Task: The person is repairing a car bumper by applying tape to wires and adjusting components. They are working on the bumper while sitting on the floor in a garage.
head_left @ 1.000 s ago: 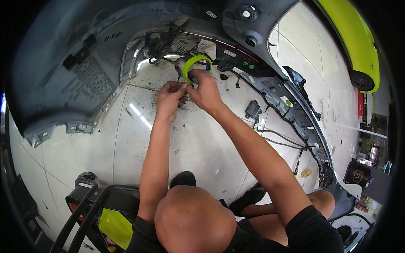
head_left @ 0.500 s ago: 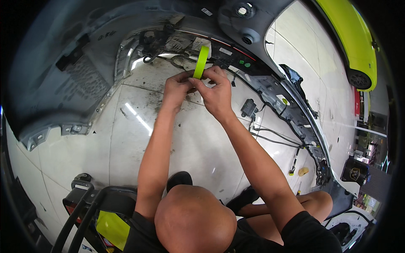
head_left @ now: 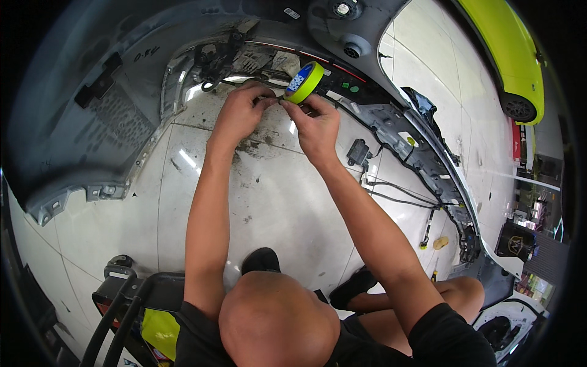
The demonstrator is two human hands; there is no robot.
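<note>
A roll of yellow-green tape (head_left: 315, 82) with a blue inner core tilts above the fingers of my right hand (head_left: 319, 127), which is closed on its lower edge. Close to its left, my left hand (head_left: 239, 112) has thumb and fingers pinched together; whatever lies between them is too small to make out. Both hands are over the tiled floor, just in front of the inner side of a large grey car bumper (head_left: 46, 116). Thin dark wiring runs along the bumper behind my fingers.
A black module (head_left: 359, 153) with cables (head_left: 406, 191) lies on the floor to the right, near a tan sponge-like piece (head_left: 441, 243) and a screwdriver (head_left: 435, 271). A black-railed cart (head_left: 137, 293) stands at lower left. A yellow-green car (head_left: 507, 55) is parked at far right.
My hands have moved apart slightly, the left one going leftward. The tape roll has tilted and shifted right, so that its blue core now shows.
</note>
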